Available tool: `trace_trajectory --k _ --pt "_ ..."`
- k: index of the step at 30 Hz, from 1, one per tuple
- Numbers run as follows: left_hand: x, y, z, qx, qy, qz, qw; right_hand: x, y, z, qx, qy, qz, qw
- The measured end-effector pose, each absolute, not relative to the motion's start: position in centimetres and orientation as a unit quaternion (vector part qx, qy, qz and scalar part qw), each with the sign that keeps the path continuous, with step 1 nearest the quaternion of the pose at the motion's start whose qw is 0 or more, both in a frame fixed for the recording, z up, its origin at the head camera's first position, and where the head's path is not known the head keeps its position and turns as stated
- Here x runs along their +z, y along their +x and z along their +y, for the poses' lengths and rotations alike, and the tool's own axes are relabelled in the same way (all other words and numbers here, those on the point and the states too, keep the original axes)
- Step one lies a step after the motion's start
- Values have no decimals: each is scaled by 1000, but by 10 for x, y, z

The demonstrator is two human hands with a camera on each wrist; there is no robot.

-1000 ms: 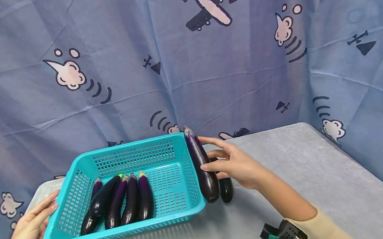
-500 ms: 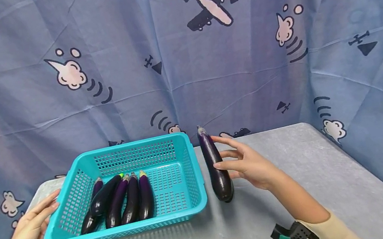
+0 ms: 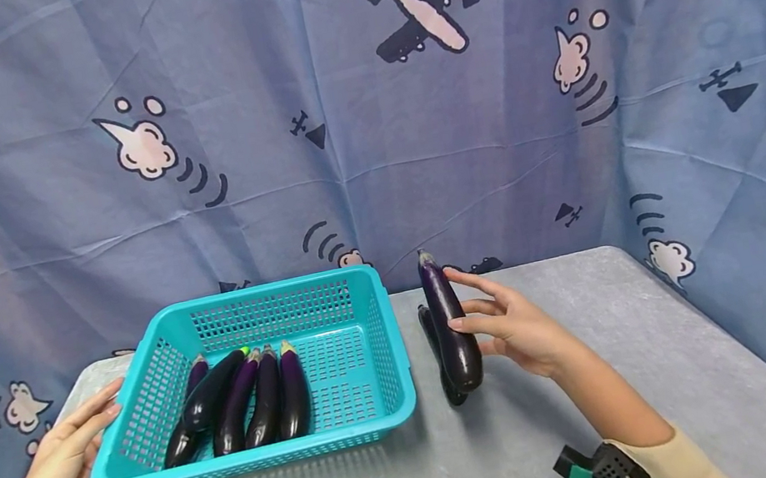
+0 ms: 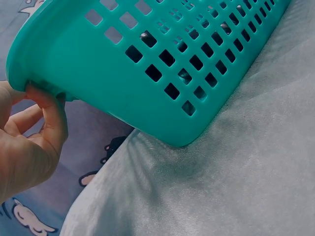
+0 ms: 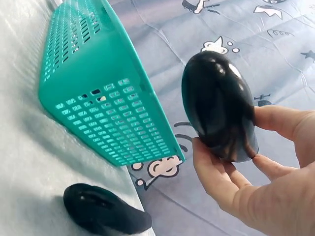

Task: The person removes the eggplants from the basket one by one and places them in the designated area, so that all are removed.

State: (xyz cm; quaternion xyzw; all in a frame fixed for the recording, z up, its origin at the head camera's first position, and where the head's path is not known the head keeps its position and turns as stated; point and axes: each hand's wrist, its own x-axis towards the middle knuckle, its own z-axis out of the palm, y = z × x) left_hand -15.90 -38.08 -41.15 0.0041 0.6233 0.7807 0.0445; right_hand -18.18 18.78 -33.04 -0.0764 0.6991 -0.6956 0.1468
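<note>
My left hand holds the left rim of a turquoise plastic basket; in the left wrist view its fingers curl at the rim. Inside the basket, several dark purple eggplants lie side by side in the left half, one resting on top of others. To the right of the basket, my right hand grips another eggplant between thumb and fingers, stem end up and away. The right wrist view shows this eggplant raised off the table. One more eggplant lies on the table below it, partly hidden in the head view.
A grey cloth-covered table carries everything, its right edge slanting toward the front. Blue curtains with printed airplanes hang behind and beside it. A black and green band sits at my right wrist.
My right hand has carried the held eggplant rightward, from against the basket's right rim to beyond the eggplant lying on the table. My left hand and the basket stay put.
</note>
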Motion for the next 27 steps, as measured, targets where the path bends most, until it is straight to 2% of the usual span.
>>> trace_trajectory --k 13,27 --pt "-410 -160 -382 786 22 617 47 -343 -186 200 -701 -46 702 122" --pt "-412 -159 -382 783 4 619 53 -357 -191 205 -697 -28 710 97"
